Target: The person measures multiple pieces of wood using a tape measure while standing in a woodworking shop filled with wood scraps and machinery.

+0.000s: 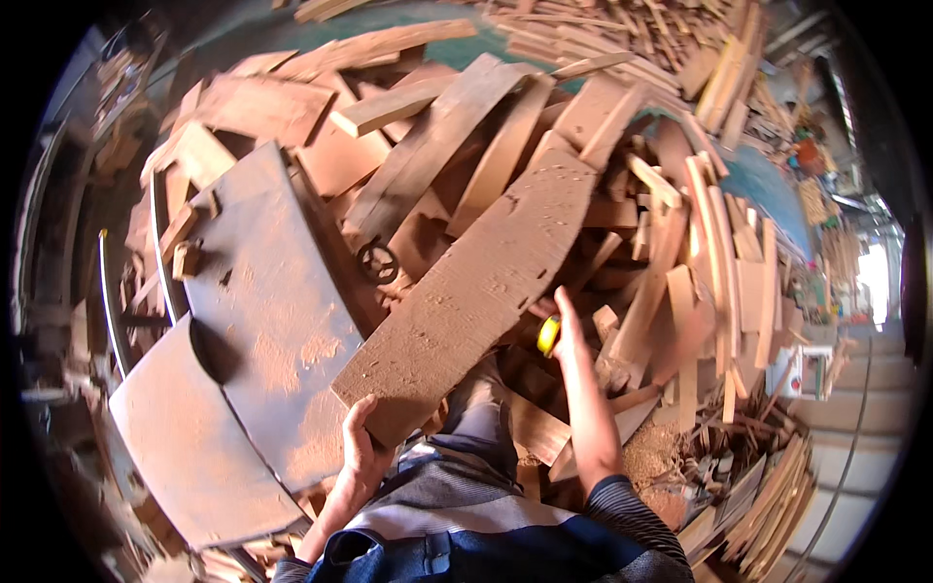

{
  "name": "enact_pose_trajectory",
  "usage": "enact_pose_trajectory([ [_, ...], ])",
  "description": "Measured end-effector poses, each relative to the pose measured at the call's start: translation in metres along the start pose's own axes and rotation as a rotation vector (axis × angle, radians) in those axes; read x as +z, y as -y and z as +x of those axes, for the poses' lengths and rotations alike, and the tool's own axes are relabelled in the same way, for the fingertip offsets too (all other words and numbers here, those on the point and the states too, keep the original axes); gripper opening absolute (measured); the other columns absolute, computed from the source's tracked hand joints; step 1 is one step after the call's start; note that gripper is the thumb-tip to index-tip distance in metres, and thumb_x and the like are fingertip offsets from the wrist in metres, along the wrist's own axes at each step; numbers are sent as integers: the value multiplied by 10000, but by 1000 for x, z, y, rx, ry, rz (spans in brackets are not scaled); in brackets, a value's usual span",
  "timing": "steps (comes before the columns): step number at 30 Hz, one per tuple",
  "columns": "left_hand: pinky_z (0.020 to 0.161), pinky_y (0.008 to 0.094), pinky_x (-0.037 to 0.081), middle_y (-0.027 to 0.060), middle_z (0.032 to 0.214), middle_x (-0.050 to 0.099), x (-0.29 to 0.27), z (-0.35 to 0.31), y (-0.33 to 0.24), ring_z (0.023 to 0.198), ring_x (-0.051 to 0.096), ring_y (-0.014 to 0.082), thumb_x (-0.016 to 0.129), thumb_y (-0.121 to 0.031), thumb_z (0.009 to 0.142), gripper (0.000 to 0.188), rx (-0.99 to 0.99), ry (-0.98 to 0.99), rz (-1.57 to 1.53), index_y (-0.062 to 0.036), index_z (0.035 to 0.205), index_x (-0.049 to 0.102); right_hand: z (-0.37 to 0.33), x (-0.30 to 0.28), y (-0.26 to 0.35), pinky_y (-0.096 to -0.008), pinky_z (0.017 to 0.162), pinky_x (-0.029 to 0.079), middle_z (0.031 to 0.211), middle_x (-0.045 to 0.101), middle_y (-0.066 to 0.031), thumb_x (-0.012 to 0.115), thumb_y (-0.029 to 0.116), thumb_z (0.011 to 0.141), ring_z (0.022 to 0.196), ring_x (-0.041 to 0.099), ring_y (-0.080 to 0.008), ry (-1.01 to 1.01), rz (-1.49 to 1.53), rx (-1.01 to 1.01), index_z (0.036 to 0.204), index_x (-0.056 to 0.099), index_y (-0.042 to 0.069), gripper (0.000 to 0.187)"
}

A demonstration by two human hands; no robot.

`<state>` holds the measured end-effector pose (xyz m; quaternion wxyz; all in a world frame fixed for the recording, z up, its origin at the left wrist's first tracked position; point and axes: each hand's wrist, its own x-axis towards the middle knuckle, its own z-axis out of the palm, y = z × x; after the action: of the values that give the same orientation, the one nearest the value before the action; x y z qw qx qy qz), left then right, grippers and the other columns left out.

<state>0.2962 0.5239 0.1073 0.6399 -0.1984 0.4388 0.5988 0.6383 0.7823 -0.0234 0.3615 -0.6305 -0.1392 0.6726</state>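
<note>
A long brown wooden board (476, 282), dusted with sawdust, slants from in front of my body up to the far right. My left hand (362, 452) grips its near left corner, the thumb on top and the other fingers partly hidden by the wood. Beside the board's right edge is my right hand (569, 330), its fingertips close to that edge. A small rounded yellow object, which looks like a tape measure (549, 335), sits in this hand's grasp. Whether the right fingers touch the board I cannot tell.
A sawdust-covered grey metal table (267, 291) stands at the left, with small wood blocks (187, 259) on it. Behind the board lies a heap of planks (437, 146). A black handwheel (377, 262) shows beside the table. Curved strips (724, 262) pile up at the right.
</note>
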Motion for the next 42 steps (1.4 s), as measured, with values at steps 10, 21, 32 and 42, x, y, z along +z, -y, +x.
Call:
enact_pose_trajectory([
  [10,954,445,559,139,1167,692,20,-15,-11,1049,687,290,713,-223,855,497,29,-180,-17,-45,1300,582,35,43,72,-522,1019,487,1508,510,-88,678,724,835,1322,522,-321,-57,-183,-63,1529,485,158,916],
  [21,901,397,563,141,1089,619,-31,-62,-21,974,643,240,720,-143,757,577,266,-125,-126,2,1277,514,18,36,72,-447,984,513,1335,637,-54,685,552,902,1178,612,-273,177,-315,67,1378,596,104,660],
  [32,759,353,568,62,941,694,-328,-195,-65,816,671,209,699,-313,833,269,537,-253,-238,-79,966,692,-213,107,-98,-363,584,592,1007,716,-2,774,423,862,789,703,-183,137,-340,14,1151,673,151,409],
  [42,776,389,604,34,988,691,-526,-231,-142,922,702,218,721,-369,908,309,587,-214,-194,-126,1094,678,-323,170,-238,-361,463,532,732,613,-53,831,340,840,524,617,-205,212,-365,213,1011,617,99,365],
])
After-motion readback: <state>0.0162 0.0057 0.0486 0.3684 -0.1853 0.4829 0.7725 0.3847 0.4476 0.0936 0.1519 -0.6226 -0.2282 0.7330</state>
